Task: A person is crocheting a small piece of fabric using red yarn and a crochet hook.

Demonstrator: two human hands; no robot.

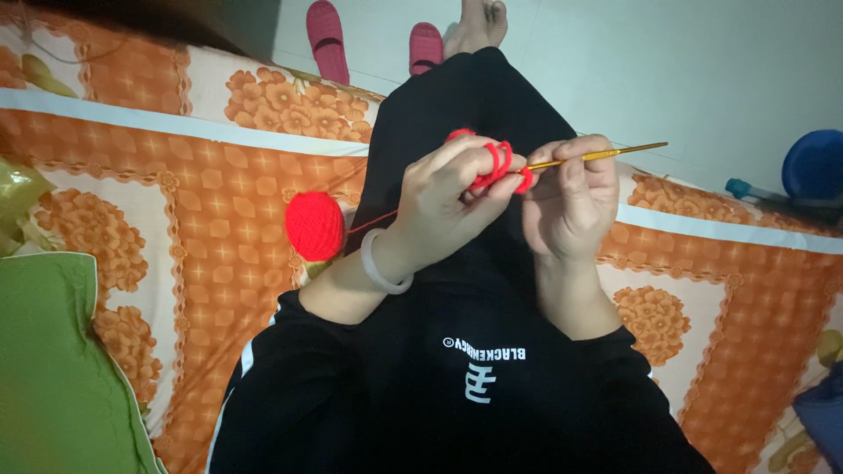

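Observation:
My left hand (448, 197) is raised over my lap, with red yarn (496, 162) wound around its fingers and pinched at the fingertips. A white bangle (379, 263) circles that wrist. My right hand (571, 197) grips a gold crochet hook (606, 155) whose handle points right, its tip at the red yarn loop between both hands. A strand runs left from my left hand to a red yarn ball (314, 225) lying on the bedspread beside my leg.
I sit on an orange floral bedspread (176, 202) in black clothes. A green cushion (53, 369) lies at the left. Two pink slippers (329, 39) and a bare foot (479, 22) are on the pale floor. A blue round object (812, 162) sits at the right.

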